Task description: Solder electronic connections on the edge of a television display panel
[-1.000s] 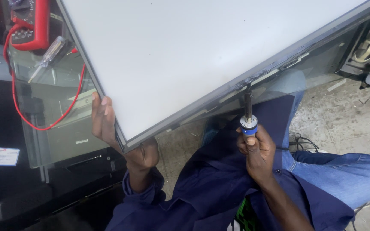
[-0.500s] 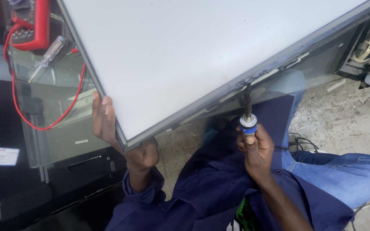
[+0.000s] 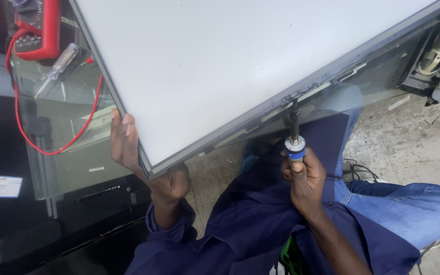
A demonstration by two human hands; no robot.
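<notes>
A dusty concrete floor (image 3: 408,147) lies below. Nearest, the right hand (image 3: 305,175) has its grip clamped on a soldering iron (image 3: 294,133), tip touching the white panel's (image 3: 240,66) edge; the left hand (image 3: 143,163) clasps the panel's corner. Beyond lies a red multimeter (image 3: 39,28).

Your left hand (image 3: 143,163) grips the panel (image 3: 240,66) at its seven o'clock corner. Your right hand (image 3: 305,178), at five o'clock below the panel's lower edge, holds the soldering iron (image 3: 294,137) upright, tip touching that edge. At ten o'clock, left of the panel, the multimeter (image 3: 39,25) and a screwdriver (image 3: 57,69) lie on the glass sheet (image 3: 62,147).
</notes>
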